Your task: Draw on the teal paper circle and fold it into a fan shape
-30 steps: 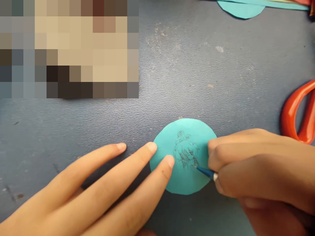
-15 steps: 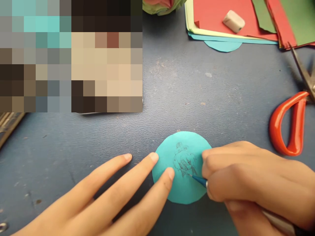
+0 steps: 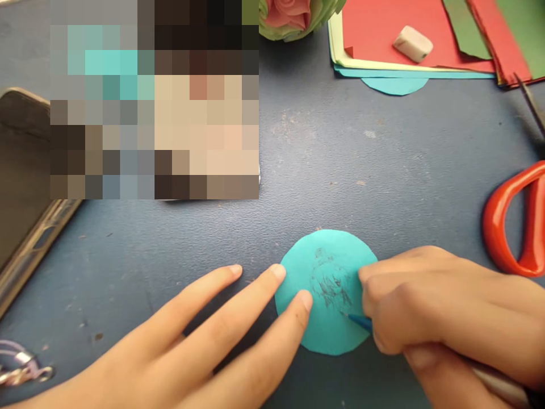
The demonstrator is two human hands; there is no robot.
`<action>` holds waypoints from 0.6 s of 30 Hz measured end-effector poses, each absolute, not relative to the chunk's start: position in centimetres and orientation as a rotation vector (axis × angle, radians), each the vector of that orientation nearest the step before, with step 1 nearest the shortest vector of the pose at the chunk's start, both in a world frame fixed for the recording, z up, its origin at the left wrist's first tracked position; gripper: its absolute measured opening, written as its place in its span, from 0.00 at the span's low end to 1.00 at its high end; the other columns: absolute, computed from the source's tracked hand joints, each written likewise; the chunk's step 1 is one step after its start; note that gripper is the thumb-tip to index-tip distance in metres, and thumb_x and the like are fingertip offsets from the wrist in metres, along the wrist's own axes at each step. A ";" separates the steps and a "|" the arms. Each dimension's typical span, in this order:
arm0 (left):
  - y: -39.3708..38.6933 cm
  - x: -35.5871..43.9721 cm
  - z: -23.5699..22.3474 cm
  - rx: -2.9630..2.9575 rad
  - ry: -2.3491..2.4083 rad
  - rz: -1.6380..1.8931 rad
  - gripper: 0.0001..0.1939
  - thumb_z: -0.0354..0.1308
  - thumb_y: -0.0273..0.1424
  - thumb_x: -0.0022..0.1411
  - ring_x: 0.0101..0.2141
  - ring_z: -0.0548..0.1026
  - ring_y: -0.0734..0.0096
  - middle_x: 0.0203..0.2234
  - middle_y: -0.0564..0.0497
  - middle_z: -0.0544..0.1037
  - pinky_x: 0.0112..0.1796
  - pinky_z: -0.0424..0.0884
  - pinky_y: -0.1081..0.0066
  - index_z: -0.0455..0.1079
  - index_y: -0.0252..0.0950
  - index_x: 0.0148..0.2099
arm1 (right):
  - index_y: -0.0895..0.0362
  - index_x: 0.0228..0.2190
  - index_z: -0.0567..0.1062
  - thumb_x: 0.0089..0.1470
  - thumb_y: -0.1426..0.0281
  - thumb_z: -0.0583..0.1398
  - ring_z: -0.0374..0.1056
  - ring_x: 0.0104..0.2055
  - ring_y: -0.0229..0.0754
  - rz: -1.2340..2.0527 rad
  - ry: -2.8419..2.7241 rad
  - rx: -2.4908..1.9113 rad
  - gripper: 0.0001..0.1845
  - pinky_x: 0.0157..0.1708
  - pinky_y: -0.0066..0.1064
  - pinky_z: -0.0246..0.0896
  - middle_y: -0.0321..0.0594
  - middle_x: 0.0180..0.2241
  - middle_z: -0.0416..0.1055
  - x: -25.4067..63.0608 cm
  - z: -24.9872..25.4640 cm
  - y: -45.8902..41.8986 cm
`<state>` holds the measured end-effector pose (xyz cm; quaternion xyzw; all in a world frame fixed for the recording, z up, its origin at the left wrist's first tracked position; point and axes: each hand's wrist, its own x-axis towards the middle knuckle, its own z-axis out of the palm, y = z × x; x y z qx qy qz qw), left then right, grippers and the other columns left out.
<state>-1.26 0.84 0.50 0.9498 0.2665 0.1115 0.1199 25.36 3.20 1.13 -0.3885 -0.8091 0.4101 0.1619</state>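
The pencil (image 3: 360, 322) shifts lower as the right hand (image 3: 438, 309), pinching it, apparently sketches; the spread left hand (image 3: 181, 360) must steady the disc (image 3: 326, 336).

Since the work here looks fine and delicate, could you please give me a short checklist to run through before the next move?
1. Blue disc steadied by the left hand: ok, two fingers at its left edge.
2. Writing tool held in the right hand: ok.
3. Its tip touching the disc: cannot tell.
4. Sketch uncovered by the hands: ok.
5. Scissors apart from the disc: ok, off to the right.
6. Eraser in sight: ok, on the red paper.
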 end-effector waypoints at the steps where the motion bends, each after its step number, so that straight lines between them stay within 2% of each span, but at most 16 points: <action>1: 0.8 -1.3 0.4 2.771 0.794 0.337 0.22 0.50 0.46 0.62 0.58 0.63 0.57 0.54 0.57 0.69 0.59 0.63 0.65 0.65 0.47 0.57 | 0.53 0.23 0.62 0.52 0.76 0.51 0.62 0.18 0.30 1.203 -2.271 -1.051 0.09 0.23 0.21 0.64 0.31 0.18 0.62 25.2 1.1 3.4; 3: 0.8 -1.3 0.3 2.766 0.808 0.352 0.22 0.50 0.46 0.62 0.57 0.63 0.58 0.54 0.58 0.69 0.59 0.62 0.66 0.65 0.47 0.56 | 0.53 0.24 0.62 0.51 0.78 0.49 0.62 0.18 0.30 1.198 -2.198 -1.020 0.09 0.21 0.22 0.63 0.31 0.18 0.63 24.8 1.1 3.6; 7: 0.9 -1.1 0.1 2.789 0.767 0.369 0.21 0.51 0.47 0.62 0.58 0.62 0.58 0.56 0.59 0.66 0.60 0.60 0.65 0.67 0.47 0.55 | 0.54 0.28 0.64 0.53 0.82 0.46 0.64 0.21 0.32 1.040 -2.212 -1.148 0.13 0.25 0.24 0.64 0.33 0.20 0.65 24.3 1.8 3.0; 11: 1.0 -1.0 0.3 2.831 0.718 0.345 0.22 0.49 0.47 0.63 0.59 0.61 0.57 0.58 0.59 0.65 0.60 0.60 0.63 0.66 0.47 0.55 | 0.54 0.29 0.64 0.52 0.84 0.46 0.65 0.23 0.32 0.983 -2.248 -1.200 0.15 0.26 0.24 0.64 0.32 0.21 0.65 24.2 2.3 2.5; 18: 1.1 -1.1 0.5 2.826 0.680 0.348 0.24 0.50 0.48 0.61 0.59 0.60 0.55 0.57 0.57 0.66 0.59 0.63 0.62 0.66 0.46 0.56 | 0.53 0.28 0.63 0.50 0.83 0.49 0.63 0.21 0.32 0.987 -2.305 -1.159 0.13 0.25 0.24 0.63 0.32 0.21 0.62 24.8 2.1 3.0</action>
